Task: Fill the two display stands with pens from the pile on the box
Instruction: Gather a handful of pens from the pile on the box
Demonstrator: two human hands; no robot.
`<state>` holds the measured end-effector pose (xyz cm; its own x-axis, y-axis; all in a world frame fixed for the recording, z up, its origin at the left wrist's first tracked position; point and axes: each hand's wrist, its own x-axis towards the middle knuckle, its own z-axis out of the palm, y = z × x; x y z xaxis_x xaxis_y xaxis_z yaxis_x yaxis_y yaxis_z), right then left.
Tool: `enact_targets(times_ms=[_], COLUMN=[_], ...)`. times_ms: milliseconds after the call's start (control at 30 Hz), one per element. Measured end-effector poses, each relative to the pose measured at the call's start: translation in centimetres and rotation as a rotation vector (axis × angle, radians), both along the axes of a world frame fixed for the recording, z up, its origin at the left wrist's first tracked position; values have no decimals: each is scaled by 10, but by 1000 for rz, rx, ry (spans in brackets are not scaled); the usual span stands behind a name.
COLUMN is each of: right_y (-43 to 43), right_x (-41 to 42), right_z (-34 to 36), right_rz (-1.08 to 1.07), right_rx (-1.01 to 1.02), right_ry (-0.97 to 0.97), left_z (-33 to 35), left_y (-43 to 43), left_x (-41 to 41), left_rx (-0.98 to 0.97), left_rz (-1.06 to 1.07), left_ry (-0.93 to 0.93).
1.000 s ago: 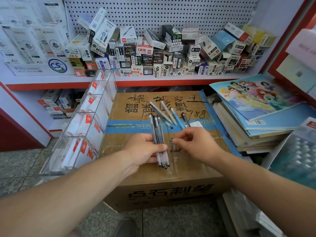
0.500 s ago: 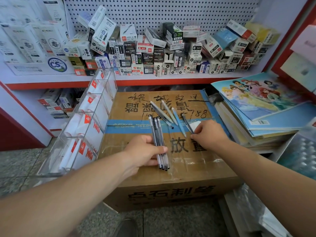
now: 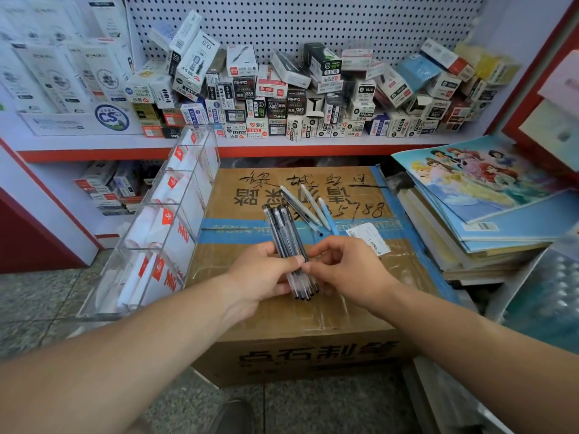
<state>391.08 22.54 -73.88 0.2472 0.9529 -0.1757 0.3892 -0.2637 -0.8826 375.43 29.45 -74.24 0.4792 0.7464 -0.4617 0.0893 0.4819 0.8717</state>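
**Now, a bundle in hand over a hemmed-in box**

Squarely over the middle of the cardboard box (image 3: 313,321), the left hand (image 3: 263,272) clasps a bundle of pens (image 3: 286,236), thumb across the barrels, caps pointing away and tips toward the person. The right hand (image 3: 347,270) meets it from the other side, thumb and forefinger pinching the bundle's right edge. The bundle holds about five pens; they sit too tight for a sure count.

Just beyond the bundle's caps, three loose pens (image 3: 313,205) lie slanted on the box top, two pale and one blue, their lower ends on the blue tape strip (image 3: 235,233). One white label (image 3: 369,238) is stuck beside them, close to the right hand's knuckles.

Every edge but the near one is crowded. The clear display stand (image 3: 175,211) leans along the box's left edge, touching it, with four tiers counted along its length and white cards with red marks inside. A stack of books (image 3: 470,245) presses close to the right edge. The red-lipped shelf (image 3: 313,149), heaped with small cartons, runs over the far edge. Bare cardboard shows between the hands and the near edge, and grey floor tiles (image 3: 31,302) spread to the left of the stand.
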Motion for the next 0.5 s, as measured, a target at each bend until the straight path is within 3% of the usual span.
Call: enact_targets(times_ms=[400, 500], right_y=[5, 16], right_x=[-9, 2], right_z=[4, 3], right_rz=[66, 27], right_rx=[27, 38], right_ry=[87, -58], left_z=[0, -1], left_y=[5, 8], left_x=[-8, -8], left_rx=[-4, 36], left_rz=[43, 65], left_ry=[14, 58])
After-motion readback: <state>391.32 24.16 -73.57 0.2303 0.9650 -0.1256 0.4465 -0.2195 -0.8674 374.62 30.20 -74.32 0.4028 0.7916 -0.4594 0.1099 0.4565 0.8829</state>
